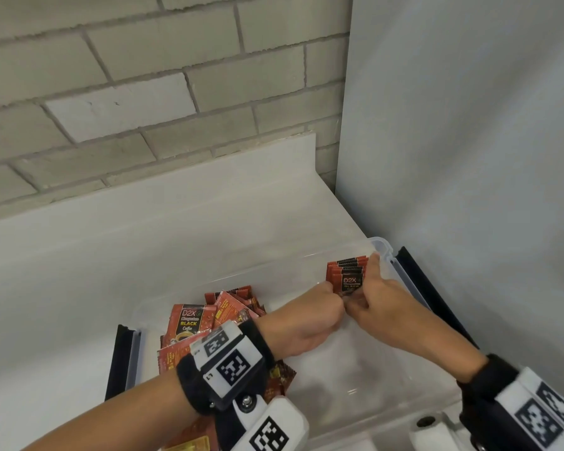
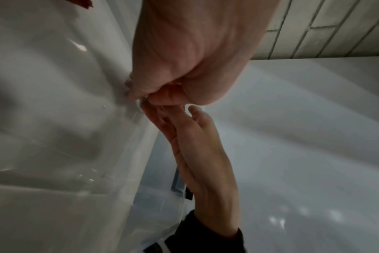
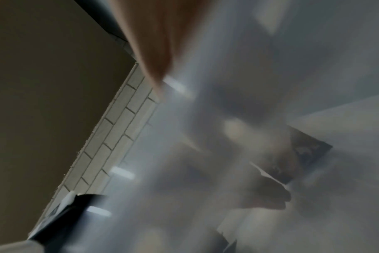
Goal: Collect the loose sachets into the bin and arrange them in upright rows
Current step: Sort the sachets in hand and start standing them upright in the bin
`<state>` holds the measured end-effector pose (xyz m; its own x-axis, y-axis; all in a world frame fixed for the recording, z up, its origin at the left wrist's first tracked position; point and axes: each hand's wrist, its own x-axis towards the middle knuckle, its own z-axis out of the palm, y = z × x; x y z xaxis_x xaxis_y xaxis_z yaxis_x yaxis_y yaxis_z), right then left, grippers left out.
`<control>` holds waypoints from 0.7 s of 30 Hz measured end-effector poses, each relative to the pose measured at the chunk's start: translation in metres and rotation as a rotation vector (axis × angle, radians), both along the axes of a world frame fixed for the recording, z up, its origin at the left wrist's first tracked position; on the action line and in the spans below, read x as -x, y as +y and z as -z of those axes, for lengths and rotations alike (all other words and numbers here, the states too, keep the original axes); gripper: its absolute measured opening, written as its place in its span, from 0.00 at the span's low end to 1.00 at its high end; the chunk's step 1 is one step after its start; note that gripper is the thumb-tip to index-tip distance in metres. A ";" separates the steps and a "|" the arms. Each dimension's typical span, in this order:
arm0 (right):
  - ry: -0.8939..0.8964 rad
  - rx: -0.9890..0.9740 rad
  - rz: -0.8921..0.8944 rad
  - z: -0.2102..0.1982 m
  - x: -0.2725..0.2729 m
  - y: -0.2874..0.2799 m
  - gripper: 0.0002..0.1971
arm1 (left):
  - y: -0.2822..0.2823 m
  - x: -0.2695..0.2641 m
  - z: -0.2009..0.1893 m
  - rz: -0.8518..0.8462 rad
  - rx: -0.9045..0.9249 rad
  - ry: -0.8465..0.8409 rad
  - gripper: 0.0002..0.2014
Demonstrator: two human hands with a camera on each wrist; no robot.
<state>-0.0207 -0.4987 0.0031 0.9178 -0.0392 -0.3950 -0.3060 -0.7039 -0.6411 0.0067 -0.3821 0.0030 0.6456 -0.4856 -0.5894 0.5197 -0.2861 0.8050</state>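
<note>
A clear plastic bin (image 1: 382, 246) stands on the white counter. A heap of loose red and black coffee sachets (image 1: 192, 320) lies in its left half. A short row of upright sachets (image 1: 347, 274) stands in the far right corner. My left hand (image 1: 321, 304) is curled at the row's lower left edge. In the left wrist view an orange sliver shows between the curled fingers of my left hand (image 2: 184, 68). My right hand (image 1: 376, 288) wraps the row's right side, thumb across the front; it also shows as my right hand (image 2: 202, 147). The right wrist view is blurred.
Black latch handles sit on the bin's left end (image 1: 121, 359) and right end (image 1: 428, 288). A grey brick wall (image 1: 144, 92) rises behind the counter (image 1: 79, 288), and a plain white panel (image 1: 469, 125) closes in close to the bin's right side.
</note>
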 end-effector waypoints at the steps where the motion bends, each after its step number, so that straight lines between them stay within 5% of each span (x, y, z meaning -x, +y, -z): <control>1: 0.009 0.004 -0.001 0.001 -0.001 0.001 0.45 | 0.001 0.001 -0.003 -0.004 0.004 -0.015 0.29; 7: -0.022 -0.008 0.027 0.009 -0.004 -0.001 0.27 | 0.002 0.001 -0.006 0.015 -0.009 -0.016 0.30; 12: -0.030 -0.016 0.013 0.002 0.002 -0.002 0.43 | 0.005 -0.003 -0.001 0.008 -0.070 -0.047 0.27; 15: -0.056 -0.005 0.011 0.000 0.009 0.000 0.43 | 0.006 -0.006 0.005 0.005 -0.112 -0.073 0.27; 21: -0.095 0.068 0.002 -0.005 0.024 0.001 0.22 | 0.005 -0.003 0.002 0.030 -0.015 -0.047 0.33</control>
<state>-0.0450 -0.4974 0.0077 0.9508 -0.0648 -0.3030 -0.2478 -0.7461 -0.6180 0.0096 -0.3775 0.0011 0.6583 -0.4960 -0.5663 0.4725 -0.3134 0.8237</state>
